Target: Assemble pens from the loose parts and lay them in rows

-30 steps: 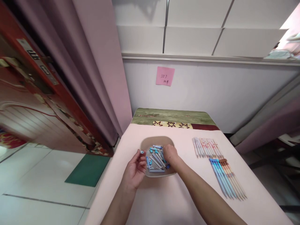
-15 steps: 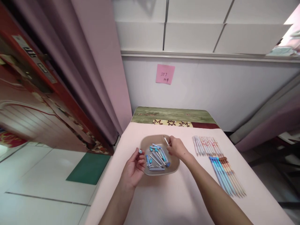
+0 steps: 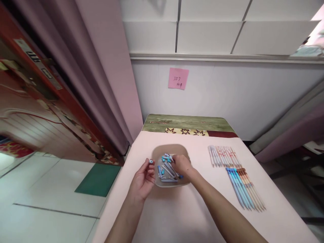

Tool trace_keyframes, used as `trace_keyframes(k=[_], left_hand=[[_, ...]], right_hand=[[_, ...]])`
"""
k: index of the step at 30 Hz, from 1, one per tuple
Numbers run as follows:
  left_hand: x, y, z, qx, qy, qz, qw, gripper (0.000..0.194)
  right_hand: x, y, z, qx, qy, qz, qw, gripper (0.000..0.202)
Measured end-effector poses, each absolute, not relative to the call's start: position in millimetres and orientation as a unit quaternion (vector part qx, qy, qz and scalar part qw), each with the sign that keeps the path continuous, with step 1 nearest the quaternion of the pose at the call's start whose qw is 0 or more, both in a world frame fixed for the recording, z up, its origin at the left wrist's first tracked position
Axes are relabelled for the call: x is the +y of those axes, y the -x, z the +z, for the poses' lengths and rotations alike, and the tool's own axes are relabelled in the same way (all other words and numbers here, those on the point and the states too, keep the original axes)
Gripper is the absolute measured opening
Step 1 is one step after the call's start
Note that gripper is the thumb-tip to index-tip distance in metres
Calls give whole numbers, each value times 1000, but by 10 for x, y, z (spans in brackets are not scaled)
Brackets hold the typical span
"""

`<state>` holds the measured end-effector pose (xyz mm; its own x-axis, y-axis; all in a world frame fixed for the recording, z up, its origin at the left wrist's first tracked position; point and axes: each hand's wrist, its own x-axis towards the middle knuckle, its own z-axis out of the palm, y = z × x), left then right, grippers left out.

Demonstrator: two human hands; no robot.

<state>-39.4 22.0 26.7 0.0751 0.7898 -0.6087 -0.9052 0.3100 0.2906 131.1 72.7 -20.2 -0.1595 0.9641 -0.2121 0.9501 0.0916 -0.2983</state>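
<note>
A beige bin point(image 3: 186, 151) on the pink-covered table holds blue, lilac and white pen parts point(image 3: 169, 168). Beside its left rim, my left hand point(image 3: 144, 177) is palm up, its thumb and fingertips closed on a small light-blue pen part point(image 3: 151, 161). Over the right half of the bin, my right hand point(image 3: 181, 164) reaches down with fingers pressed together among the parts. What it grips, if anything, is hidden by the hand.
To the right lie a row of clear and red-patterned pens point(image 3: 224, 156) and, nearer, a row of blue and brown-topped pens point(image 3: 245, 189). A pink note point(image 3: 178, 78) is on the wall. A red door point(image 3: 58, 91) and curtain stand left.
My right hand has moved left and down into the bin; the thin white part it held is no longer distinct. My left hand has barely moved.
</note>
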Motion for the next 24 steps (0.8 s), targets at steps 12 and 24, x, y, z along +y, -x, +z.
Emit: trace_keyframes(k=[12,24], left_hand=[[199,322,244,367,72,572,730,13],[188,-22,148,355,63,509,781,11]], right_hand=[[749,-1137,-298,-727,655,200,53,14],[226,-1450,56,-603,496,378,497,22]])
